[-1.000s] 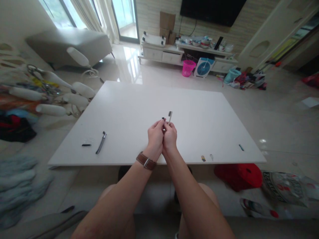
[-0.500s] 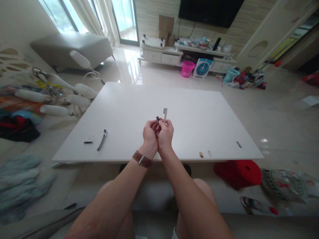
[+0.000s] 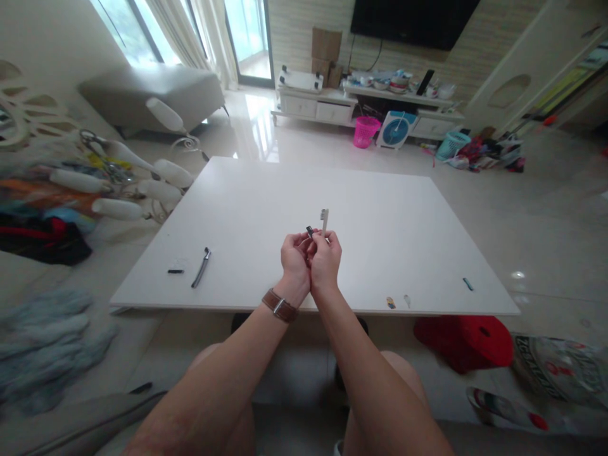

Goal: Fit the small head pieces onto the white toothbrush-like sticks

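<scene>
My left hand (image 3: 295,258) and my right hand (image 3: 326,259) are together above the near side of the white table (image 3: 266,202), touching at the wrists. From my right hand a toothbrush (image 3: 324,219) stands upright, with a pale handle and dark bristles facing left. The lower part of its handle is hidden in the fingers. A small black piece (image 3: 310,232) pokes up between the curled fingers of my left hand and my right thumb. It seems to be in the left fingers; its kind is too small to make out.
On the table's left lie a dark-and-silver razor-like handle (image 3: 201,268) and a short black strip (image 3: 175,272). Near the front edge are a small yellow-and-dark item (image 3: 390,303) and a clear piece (image 3: 407,301). A small teal item (image 3: 468,284) lies far right.
The view has shifted slightly, so everything appears farther right. Both hands keep nearly the same pose, with the toothbrush and the black piece still between them.
</scene>
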Motion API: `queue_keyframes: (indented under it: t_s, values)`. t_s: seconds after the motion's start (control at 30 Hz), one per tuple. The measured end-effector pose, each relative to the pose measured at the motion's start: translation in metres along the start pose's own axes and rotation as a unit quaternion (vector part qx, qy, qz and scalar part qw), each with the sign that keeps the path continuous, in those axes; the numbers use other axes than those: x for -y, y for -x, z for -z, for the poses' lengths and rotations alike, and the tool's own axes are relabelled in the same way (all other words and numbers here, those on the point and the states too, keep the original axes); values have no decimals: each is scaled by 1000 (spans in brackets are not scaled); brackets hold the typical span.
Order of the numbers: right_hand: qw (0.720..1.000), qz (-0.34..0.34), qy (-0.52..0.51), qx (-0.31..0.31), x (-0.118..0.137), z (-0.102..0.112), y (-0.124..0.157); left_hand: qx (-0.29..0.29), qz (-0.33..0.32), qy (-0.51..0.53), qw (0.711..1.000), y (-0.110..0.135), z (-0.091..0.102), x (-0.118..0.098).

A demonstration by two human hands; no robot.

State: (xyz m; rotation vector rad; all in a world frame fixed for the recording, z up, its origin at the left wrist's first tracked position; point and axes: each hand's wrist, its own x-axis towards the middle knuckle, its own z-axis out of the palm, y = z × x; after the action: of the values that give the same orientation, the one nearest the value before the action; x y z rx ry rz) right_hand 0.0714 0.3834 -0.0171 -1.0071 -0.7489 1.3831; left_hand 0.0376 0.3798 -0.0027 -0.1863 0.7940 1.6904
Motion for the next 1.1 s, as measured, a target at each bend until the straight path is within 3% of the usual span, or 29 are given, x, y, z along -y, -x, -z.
queue_keyframes:
  t_s: [0.5, 0.93, 1.1]
  values:
    - [993, 74, 88, 16, 0, 0, 10, 53, -3, -39, 998, 15, -1, -7]
    - [990, 95, 107, 16, 6, 1, 11, 124, -16, -65, 990, 12, 3, -4]
    - [991, 87, 101, 16, 5, 2, 11, 126, -12, -77, 989, 12, 3, -4]
